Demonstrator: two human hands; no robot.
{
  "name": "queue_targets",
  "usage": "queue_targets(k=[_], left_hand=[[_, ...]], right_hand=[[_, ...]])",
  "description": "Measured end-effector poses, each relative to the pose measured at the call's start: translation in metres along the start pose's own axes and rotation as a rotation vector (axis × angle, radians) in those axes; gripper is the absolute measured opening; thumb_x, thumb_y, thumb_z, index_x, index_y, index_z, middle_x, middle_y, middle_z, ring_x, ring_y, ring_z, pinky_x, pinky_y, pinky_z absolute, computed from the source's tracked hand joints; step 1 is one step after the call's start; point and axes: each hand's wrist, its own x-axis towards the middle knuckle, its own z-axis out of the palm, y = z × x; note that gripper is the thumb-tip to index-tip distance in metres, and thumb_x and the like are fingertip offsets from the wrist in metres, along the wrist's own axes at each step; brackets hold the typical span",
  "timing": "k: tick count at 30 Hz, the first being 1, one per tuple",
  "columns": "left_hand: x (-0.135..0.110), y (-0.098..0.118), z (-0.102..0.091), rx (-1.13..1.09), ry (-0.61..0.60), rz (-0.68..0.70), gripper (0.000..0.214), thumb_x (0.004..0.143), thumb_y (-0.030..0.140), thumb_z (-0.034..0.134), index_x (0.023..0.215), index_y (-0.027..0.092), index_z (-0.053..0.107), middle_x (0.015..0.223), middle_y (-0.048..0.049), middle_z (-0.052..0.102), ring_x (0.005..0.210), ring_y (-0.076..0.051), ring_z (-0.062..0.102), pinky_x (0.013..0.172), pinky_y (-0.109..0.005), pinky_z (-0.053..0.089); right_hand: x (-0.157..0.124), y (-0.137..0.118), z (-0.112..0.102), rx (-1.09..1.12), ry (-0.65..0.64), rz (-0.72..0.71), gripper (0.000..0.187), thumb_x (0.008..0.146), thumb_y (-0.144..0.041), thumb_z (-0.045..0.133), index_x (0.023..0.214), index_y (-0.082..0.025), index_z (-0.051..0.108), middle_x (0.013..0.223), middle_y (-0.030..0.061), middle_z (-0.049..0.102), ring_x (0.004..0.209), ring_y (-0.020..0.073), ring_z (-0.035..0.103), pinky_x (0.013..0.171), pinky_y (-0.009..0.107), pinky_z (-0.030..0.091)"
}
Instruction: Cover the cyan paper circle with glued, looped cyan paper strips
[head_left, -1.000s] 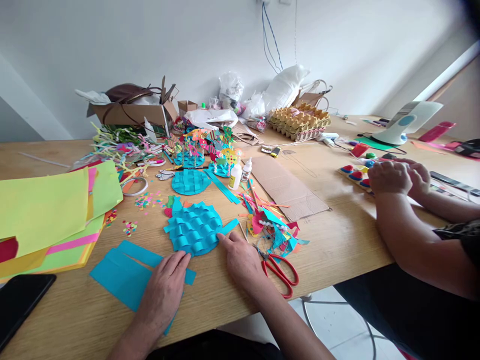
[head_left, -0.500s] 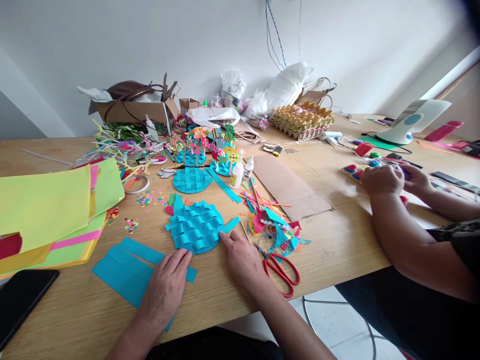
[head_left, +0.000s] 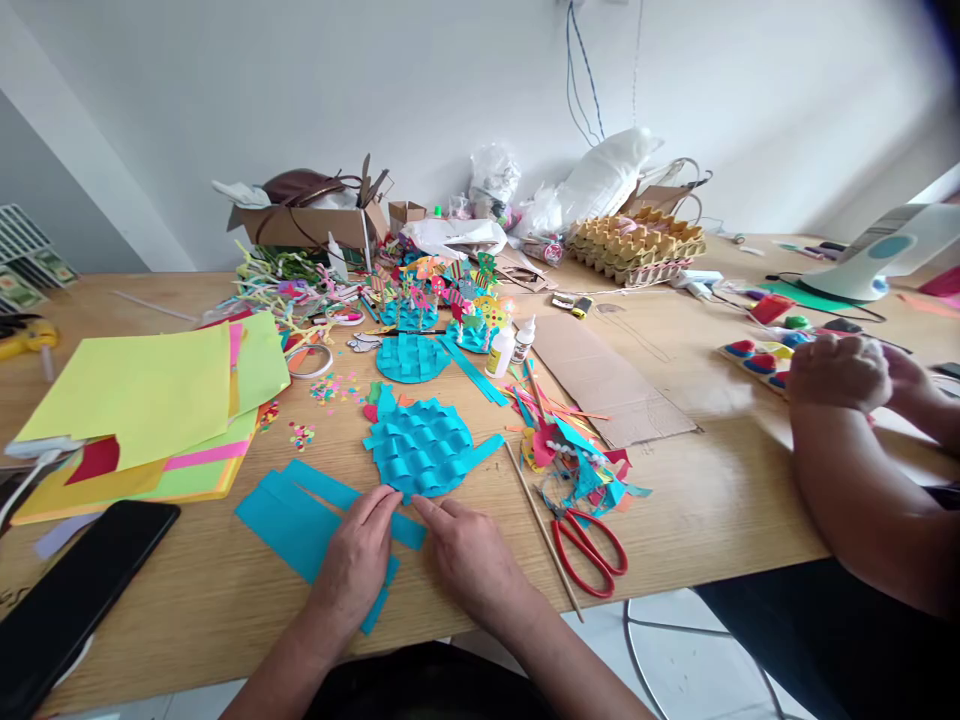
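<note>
A round mat of woven blue paper strips (head_left: 420, 445) lies in front of me, its strips bulging upward in loops. At its lower edge my left hand (head_left: 361, 552) is closed, fingertips pinching the rim. Close beside it, my right hand (head_left: 474, 555) has its index finger and thumb at the same edge, the other fingers curled; the fingertips are partly hidden. Beneath my left hand lie flat blue paper pieces (head_left: 289, 530). A loose blue strip end (head_left: 484, 452) sticks out at the mat's right. To the right lie a thin wooden stick (head_left: 541, 530) and red-handled scissors (head_left: 589, 550).
Coloured paper sheets (head_left: 142, 385) and a black phone (head_left: 90, 600) lie left. Behind the mat are a flatter woven blue disc (head_left: 411, 358), glue bottles (head_left: 500, 352) and paper scraps (head_left: 577, 465). Cardboard (head_left: 611, 380) lies right of them. A co-worker's hands (head_left: 840, 375) are at far right.
My right hand has moved from the mat's right side to its lower edge, beside my left hand. The view has turned left, and the stick shows in full beside the scissors.
</note>
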Motion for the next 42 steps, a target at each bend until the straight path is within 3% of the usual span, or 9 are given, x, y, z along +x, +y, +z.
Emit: queue_targets(k=[6,27,34,42], left_hand=[[-0.001,-0.002,0.005,0.054,0.006,0.032,0.035,0.084,0.008,0.031,0.106,0.014,0.058,0.103,-0.0103,0.063,0.092,-0.021,0.06,0.079,-0.035,0.053],[0.001,0.002,0.003,0.081,-0.053,0.044,0.04,0.081,0.003,0.031,0.107,0.014,0.058,0.104,-0.0099,0.064,0.093,-0.022,0.06,0.08,-0.037,0.052],[0.0,-0.001,0.004,0.071,-0.047,0.052,0.039,0.081,0.004,0.032,0.109,0.014,0.057,0.105,-0.0102,0.063,0.094,-0.022,0.059,0.081,-0.037,0.052],[0.0,-0.001,0.003,0.065,-0.044,0.048,0.039,0.082,0.004,0.031,0.109,0.015,0.057,0.107,-0.0095,0.061,0.095,-0.02,0.058,0.083,-0.035,0.051]], right_hand=[[0.013,-0.008,0.006,-0.14,-0.07,0.104,0.049,0.083,-0.014,0.033,0.129,-0.025,0.042,0.105,0.0081,0.064,0.081,0.0208,0.064,0.061,0.027,0.044],[0.013,-0.009,0.013,-0.174,-0.021,0.064,0.045,0.084,-0.015,0.034,0.126,-0.026,0.043,0.092,0.0043,0.064,0.077,0.0183,0.063,0.057,0.025,0.042],[0.009,-0.01,0.009,-0.131,-0.042,0.075,0.046,0.084,-0.015,0.035,0.127,-0.03,0.043,0.098,0.0041,0.065,0.081,0.0177,0.063,0.06,0.024,0.042],[-0.002,0.008,-0.003,-0.136,-0.002,0.202,0.045,0.085,-0.014,0.033,0.127,-0.022,0.046,0.103,0.0079,0.065,0.081,0.0183,0.064,0.064,0.024,0.042]])
